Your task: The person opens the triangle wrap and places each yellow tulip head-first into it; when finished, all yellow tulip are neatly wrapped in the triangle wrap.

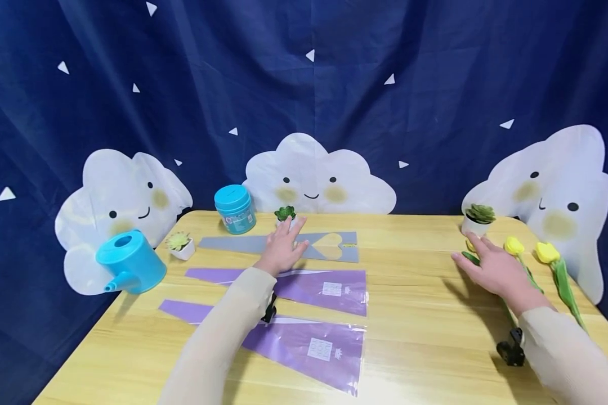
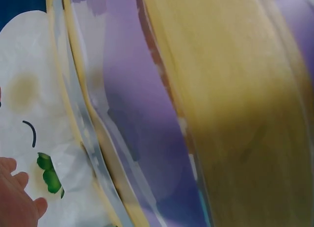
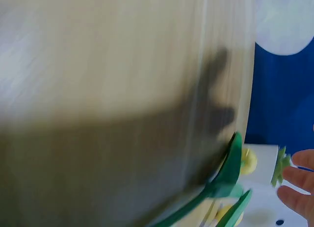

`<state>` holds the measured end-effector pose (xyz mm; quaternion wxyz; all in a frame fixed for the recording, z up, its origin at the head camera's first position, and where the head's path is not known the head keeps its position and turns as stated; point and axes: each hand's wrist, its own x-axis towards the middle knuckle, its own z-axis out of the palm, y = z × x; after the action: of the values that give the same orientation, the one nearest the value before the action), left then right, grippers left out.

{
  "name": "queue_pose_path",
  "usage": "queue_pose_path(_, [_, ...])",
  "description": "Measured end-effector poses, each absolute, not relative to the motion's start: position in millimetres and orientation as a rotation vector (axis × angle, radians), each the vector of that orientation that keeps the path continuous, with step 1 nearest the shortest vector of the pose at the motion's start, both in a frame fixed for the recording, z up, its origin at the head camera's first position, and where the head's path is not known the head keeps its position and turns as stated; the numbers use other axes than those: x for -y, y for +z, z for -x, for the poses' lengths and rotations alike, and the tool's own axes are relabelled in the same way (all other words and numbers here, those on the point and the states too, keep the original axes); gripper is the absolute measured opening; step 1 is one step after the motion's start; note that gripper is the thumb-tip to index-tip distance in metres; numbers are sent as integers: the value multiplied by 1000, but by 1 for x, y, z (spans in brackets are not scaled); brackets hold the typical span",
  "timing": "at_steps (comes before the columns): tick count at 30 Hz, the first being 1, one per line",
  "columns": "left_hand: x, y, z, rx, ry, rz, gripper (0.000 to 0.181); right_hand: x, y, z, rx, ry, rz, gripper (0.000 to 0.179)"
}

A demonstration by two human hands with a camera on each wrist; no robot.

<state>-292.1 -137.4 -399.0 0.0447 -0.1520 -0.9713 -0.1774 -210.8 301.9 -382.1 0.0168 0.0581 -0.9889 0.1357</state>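
My left hand (image 1: pixel 282 248) lies flat with straight fingers on the narrow end of a grey flower sleeve (image 1: pixel 329 246) printed with a yellow heart. My right hand (image 1: pixel 488 265) reaches with fingers extended over a yellow tulip (image 1: pixel 469 246); its bud and green stem show just past the fingertips. In the right wrist view the tulip's green leaf (image 3: pixel 226 177) lies on the table beside my fingers (image 3: pixel 298 187). In the left wrist view my fingers (image 2: pixel 15 197) show beside a purple sleeve (image 2: pixel 142 138).
Two purple sleeves (image 1: pixel 329 289) (image 1: pixel 311 343) lie nearer me on the wooden table (image 1: pixel 425 315). Two more yellow tulips (image 1: pixel 514 246) (image 1: pixel 548 253) lie at the right. Succulent pots (image 1: pixel 478 219) (image 1: pixel 285 215) (image 1: pixel 180 245), a teal jar (image 1: pixel 235 209) and a blue watering can (image 1: pixel 130 263) stand along the back.
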Motion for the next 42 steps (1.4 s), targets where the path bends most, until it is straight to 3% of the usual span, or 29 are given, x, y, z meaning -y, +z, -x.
queue_pose_path(18, [113, -410, 310, 3113, -644, 565, 62, -352, -409, 163, 3061, 619, -148, 78])
queue_pose_path(29, [114, -428, 326, 3130, -958, 395, 62, -363, -422, 148, 3078, 878, -5, 76])
queue_pose_path(34, [113, -425, 324, 3111, -1034, 307, 53, -363, -429, 140, 3019, 1104, 79, 72])
queue_pose_path(42, [111, -432, 327, 3038, -1123, 282, 40, -363, -438, 135, 2958, 967, 94, 54])
